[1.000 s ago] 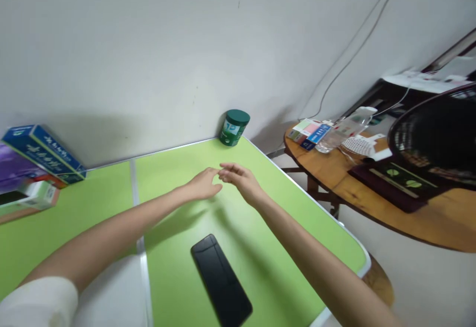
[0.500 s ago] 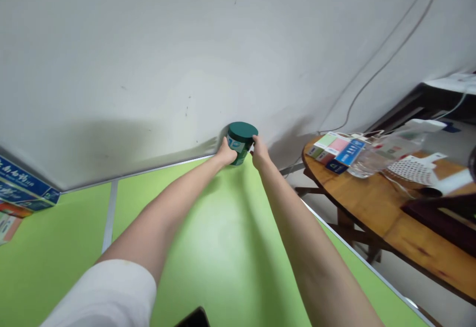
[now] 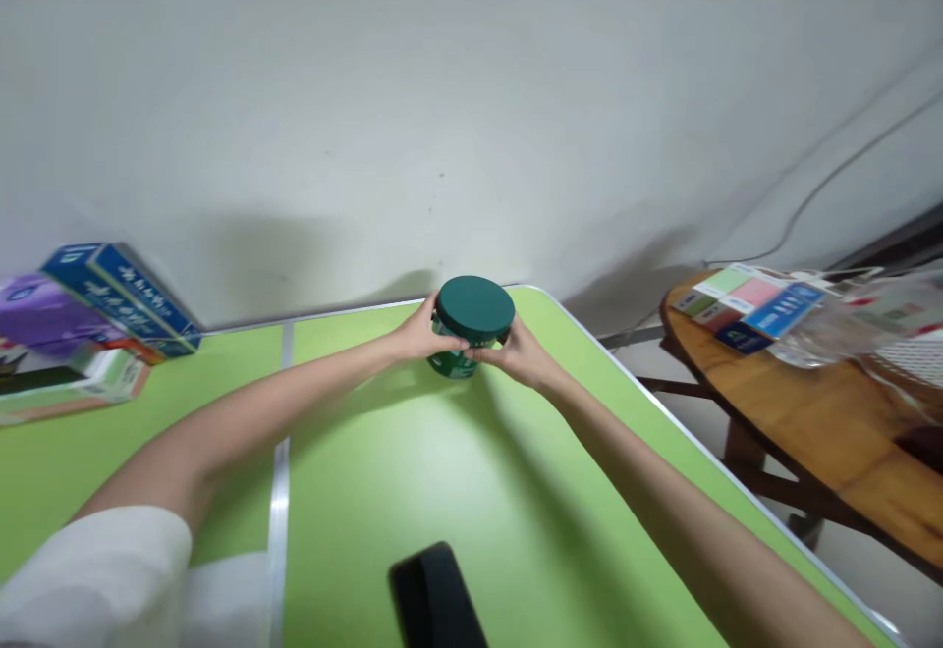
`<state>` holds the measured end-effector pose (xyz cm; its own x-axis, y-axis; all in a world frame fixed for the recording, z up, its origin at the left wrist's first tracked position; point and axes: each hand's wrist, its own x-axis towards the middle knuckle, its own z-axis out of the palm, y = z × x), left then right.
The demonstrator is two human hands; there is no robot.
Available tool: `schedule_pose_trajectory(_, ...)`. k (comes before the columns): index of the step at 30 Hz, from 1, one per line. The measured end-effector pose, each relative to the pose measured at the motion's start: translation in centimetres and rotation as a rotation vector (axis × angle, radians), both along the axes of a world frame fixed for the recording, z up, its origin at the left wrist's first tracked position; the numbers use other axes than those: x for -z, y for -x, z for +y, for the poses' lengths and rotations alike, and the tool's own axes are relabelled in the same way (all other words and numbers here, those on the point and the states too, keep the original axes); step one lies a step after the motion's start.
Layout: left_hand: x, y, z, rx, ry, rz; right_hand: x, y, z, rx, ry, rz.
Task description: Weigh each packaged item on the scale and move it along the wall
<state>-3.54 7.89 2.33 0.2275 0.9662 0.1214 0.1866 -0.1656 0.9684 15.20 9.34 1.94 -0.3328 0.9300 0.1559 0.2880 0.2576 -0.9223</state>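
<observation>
A round dark green jar point(image 3: 475, 306) with a wide flat lid is upright near the far edge of the green table point(image 3: 413, 471). From its left side my left hand point(image 3: 423, 336) grips it, the thumb across the front. My right hand point(image 3: 520, 353) closes on the opposite side, fingers behind and thumb toward the front. Part of the printed label is covered by my hands. Whether the jar's base touches the table is hard to make out.
Blue boxes point(image 3: 122, 299), a purple pack point(image 3: 48, 314) and other cartons lie at the left. A black object point(image 3: 436, 597) shows at the near edge. On the right, a wooden table point(image 3: 825, 432) holds a colourful box point(image 3: 751, 306) and clear plastic. A white wall stands behind.
The jar, held in both hands, has come nearer to me, away from the wall. The view has shifted, bringing more of the left-hand boxes and the black object into sight.
</observation>
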Motion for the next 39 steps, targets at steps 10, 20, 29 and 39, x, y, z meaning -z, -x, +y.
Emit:
schedule_pose_trajectory(10, -9.3, 11.5, -26.6, -0.251, 0.278, -0.079, -7.0, 11.7, -20.2, -0.332, -0.013, -0.094)
schedule_pose_trajectory(20, -8.1, 15.5, -40.3, -0.437, 0.402, -0.233, -5.3, 17.5, -31.1, -0.51, -0.021, -0.089)
schedule_pose_trajectory(29, -4.9, 17.8, -42.6, -0.505, 0.291, 0.048, -3.1, 12.8, -31.0, -0.432, 0.036, -0.286)
schedule_pose_trajectory(39, -2.6, 16.6, -45.6, -0.474, 0.348, -0.023, 0.5, 12.4, -30.2, -0.501, -0.04, -0.298)
